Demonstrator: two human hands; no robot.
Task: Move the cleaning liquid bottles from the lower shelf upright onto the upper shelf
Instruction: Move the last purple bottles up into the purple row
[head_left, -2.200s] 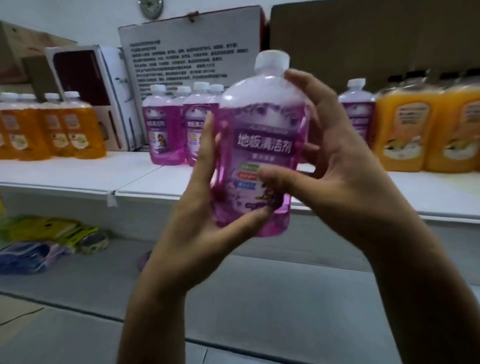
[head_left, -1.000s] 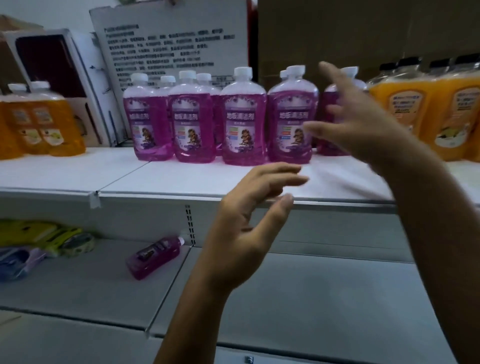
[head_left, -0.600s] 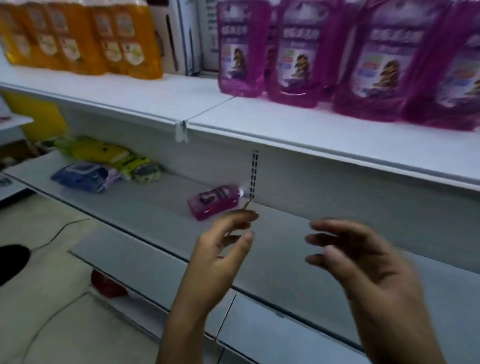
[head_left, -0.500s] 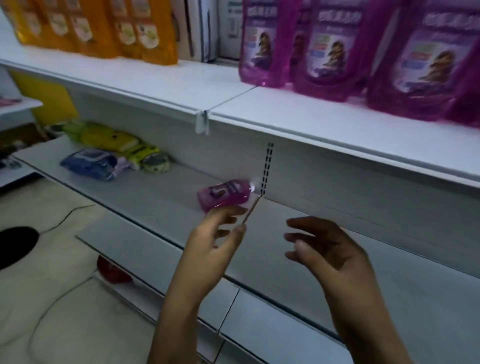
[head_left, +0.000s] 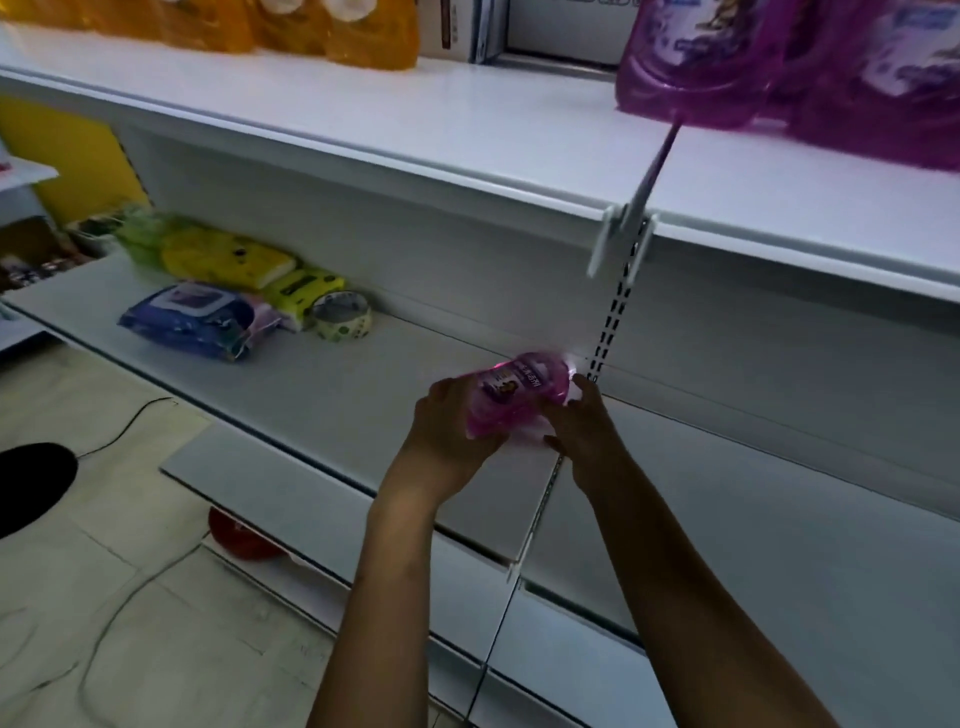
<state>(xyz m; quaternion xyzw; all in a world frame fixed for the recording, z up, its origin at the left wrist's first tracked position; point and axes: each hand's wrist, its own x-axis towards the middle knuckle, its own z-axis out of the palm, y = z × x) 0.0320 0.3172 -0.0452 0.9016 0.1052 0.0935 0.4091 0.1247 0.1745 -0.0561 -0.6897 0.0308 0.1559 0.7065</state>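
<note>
A purple cleaning liquid bottle (head_left: 517, 392) lies on its side on the grey lower shelf (head_left: 363, 395), its white cap toward the back upright. My left hand (head_left: 449, 431) grips the bottle's base end. My right hand (head_left: 584, 423) holds the cap end from the right. Several purple bottles (head_left: 810, 67) stand upright on the white upper shelf (head_left: 441, 124) at the top right.
Orange bottles (head_left: 291, 26) stand at the upper shelf's left. Yellow and blue packets (head_left: 208, 306) and a tape roll (head_left: 343, 316) lie on the lower shelf's left. A red object (head_left: 244, 538) sits under the shelf. A cable runs over the tiled floor (head_left: 104, 597).
Both hands have reached forward onto the lower shelf and closed on the lying purple bottle. The view has tilted further down and left.
</note>
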